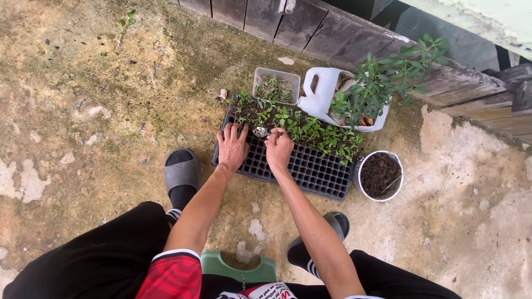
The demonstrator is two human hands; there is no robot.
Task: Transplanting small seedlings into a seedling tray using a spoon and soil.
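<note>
A black seedling tray lies on the ground in front of me. Its far rows hold small green seedlings; its near cells look empty. My left hand rests flat on the tray's left part, fingers spread. My right hand is closed around a metal spoon, whose bowl points left over the tray next to my left fingers.
A white bucket of dark soil stands at the tray's right end. Behind the tray are a clear tub of plants and a cut white jug with a leafy plant. A wooden plank wall runs behind. My sandalled feet flank the tray.
</note>
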